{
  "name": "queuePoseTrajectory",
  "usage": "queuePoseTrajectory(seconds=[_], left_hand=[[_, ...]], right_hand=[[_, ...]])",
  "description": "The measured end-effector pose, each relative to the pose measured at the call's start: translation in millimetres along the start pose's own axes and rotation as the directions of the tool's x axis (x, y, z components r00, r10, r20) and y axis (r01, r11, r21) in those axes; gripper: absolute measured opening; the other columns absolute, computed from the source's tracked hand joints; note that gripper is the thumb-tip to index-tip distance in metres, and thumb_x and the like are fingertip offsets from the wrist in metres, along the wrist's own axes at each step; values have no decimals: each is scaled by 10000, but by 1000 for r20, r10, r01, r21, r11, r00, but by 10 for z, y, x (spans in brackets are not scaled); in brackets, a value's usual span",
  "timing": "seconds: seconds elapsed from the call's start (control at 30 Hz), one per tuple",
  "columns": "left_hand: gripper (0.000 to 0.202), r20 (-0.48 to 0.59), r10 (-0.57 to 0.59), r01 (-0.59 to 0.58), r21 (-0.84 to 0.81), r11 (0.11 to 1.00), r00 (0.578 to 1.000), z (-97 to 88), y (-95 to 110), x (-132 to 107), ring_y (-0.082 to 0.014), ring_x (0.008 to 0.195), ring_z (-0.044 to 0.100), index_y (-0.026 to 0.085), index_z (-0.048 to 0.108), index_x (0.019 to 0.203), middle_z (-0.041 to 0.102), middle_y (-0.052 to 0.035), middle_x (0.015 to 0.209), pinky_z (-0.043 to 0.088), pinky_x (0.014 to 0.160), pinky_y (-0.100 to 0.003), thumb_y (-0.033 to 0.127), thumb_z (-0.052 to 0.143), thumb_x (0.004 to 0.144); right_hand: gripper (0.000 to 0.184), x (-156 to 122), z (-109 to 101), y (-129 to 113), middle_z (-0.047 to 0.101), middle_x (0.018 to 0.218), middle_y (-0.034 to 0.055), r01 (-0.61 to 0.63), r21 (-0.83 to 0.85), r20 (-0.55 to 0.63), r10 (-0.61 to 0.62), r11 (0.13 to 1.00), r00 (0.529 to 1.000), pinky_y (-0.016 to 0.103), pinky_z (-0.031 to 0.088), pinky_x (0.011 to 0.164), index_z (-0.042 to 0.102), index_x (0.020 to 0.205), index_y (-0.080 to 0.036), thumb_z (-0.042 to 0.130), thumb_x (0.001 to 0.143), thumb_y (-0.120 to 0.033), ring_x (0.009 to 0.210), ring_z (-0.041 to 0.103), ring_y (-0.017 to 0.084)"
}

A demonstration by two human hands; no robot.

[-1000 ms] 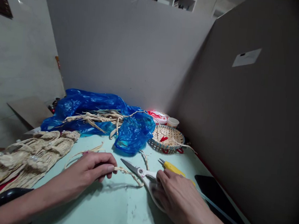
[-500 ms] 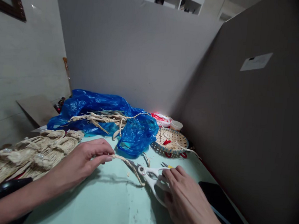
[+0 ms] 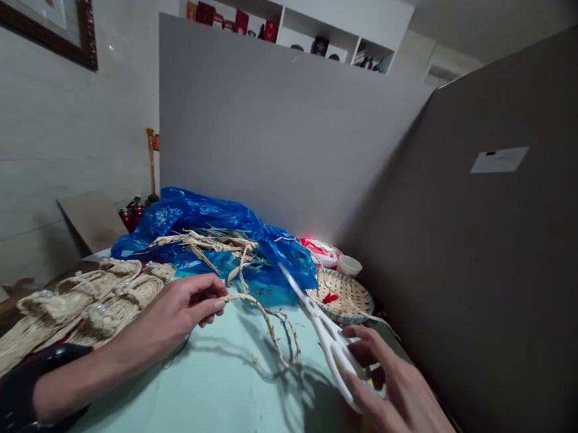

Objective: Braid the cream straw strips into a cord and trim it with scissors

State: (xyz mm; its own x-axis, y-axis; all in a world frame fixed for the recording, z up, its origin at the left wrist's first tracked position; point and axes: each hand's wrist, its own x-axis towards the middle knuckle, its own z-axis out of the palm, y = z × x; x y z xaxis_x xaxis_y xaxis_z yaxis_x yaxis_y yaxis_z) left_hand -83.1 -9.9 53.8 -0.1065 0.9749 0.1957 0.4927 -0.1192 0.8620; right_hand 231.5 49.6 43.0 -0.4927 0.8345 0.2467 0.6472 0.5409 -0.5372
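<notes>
My left hand pinches one end of a twisted straw cord, which hangs in an arc above the pale green table. My right hand grips the white handles of a pair of scissors, lifted off the table with the blades pointing up and left toward the blue bag. The scissors' tip sits just right of the cord.
A blue plastic bag with loose straw strips lies at the back. Woven straw pieces lie at the left. A small woven basket, a paper cup and a red-white packet stand back right. Grey partitions close off the back and right.
My right hand has picked the scissors up off the table and tilted them upward. My left hand has raised the cord. The camera has tilted up.
</notes>
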Motion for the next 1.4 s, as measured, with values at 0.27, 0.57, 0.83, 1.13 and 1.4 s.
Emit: queuePoseTrajectory(seconds=[0.27,0.57,0.83,1.13,1.4], left_hand=[[285,-63,44,-31,194,980,997,63,-9,-56,-144,625,491,198,613,738,565,34,670,347,625,-255,365,457,910],[350,32,-6,5,29,1000,999,164,152,-107,-133,630,448,207,505,636,512,41,666,318,617,-244,428,459,904],[278,302,-172,304,-472,827,938,135,302,-158,-79,504,226,163,631,811,447,57,590,176,473,-236,441,642,787],[297,276,-179,319,-640,699,944,142,360,-243,-76,526,339,178,709,928,555,14,612,266,480,-191,390,751,724],[244,219,-182,282,-636,718,959,169,298,-233,-68,527,456,187,738,918,679,-21,676,353,510,-177,348,768,736]], right_hand=[[498,36,233,-211,499,629,-20,-143,729,264,-83,669,961,222,411,478,531,831,-206,611,708,-682,493,450,102],[423,-132,330,-565,688,853,33,148,487,68,-206,861,976,224,523,622,530,1181,-242,569,761,-208,725,662,173],[521,-127,413,-315,651,1017,71,354,-6,-227,-346,935,911,243,529,736,482,1198,-207,558,694,-101,853,655,187],[577,-111,456,-282,552,856,63,386,-197,-280,-429,901,859,311,480,625,413,1255,-193,528,696,-102,742,566,218],[651,-102,532,-180,529,856,91,418,-377,-359,-546,827,757,311,445,622,369,1367,-128,442,726,-43,755,516,212]])
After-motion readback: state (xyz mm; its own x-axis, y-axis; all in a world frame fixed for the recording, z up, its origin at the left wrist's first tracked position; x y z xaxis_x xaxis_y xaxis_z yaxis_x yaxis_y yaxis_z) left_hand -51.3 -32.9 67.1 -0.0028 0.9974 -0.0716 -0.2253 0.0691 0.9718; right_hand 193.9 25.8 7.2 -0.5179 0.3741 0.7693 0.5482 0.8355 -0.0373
